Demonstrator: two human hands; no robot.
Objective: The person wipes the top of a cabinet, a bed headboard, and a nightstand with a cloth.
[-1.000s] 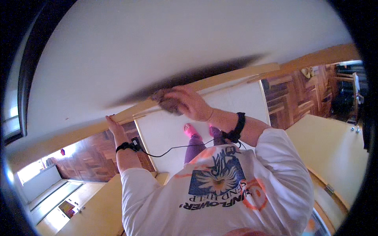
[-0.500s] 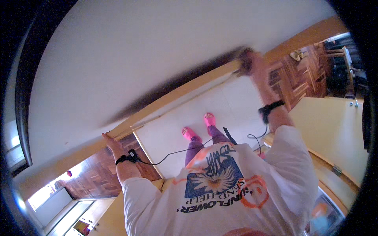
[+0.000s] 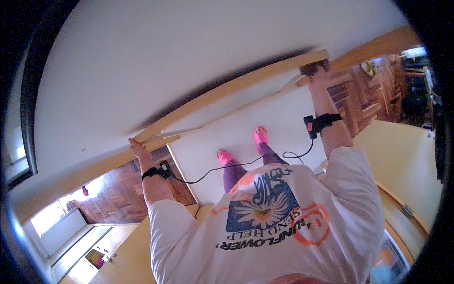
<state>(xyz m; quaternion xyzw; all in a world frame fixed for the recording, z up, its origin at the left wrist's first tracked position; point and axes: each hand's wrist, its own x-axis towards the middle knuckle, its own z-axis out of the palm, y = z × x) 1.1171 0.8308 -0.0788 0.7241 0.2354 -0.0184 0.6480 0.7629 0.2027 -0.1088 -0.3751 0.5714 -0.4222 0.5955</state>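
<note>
A long light-wood frame [image 3: 236,87] leans close along the white wall, a dark shadow running behind its upper edge. Mostly its edge shows, so I cannot tell what the frame holds. At its left end my left hand [image 3: 138,149] is closed on the wood, with fingertips at the corner. My right hand [image 3: 318,78] grips the far right end from below, and its fingers lie in dark shade. Each wrist wears a black strap with a small device, joined by a thin black cable [image 3: 208,176] hanging across my front.
White floor [image 3: 246,113] lies under my pink shoes [image 3: 260,134]. Brown parquet [image 3: 118,199] shows through openings on both sides. A cream door [image 3: 402,156] stands at the right. Wooden trim [image 3: 378,46] runs along the wall [image 3: 189,47].
The frame's right end and my right hand have shifted right and slightly up in view, and the frame's right end now shows clearly. My left hand stays at the left end.
</note>
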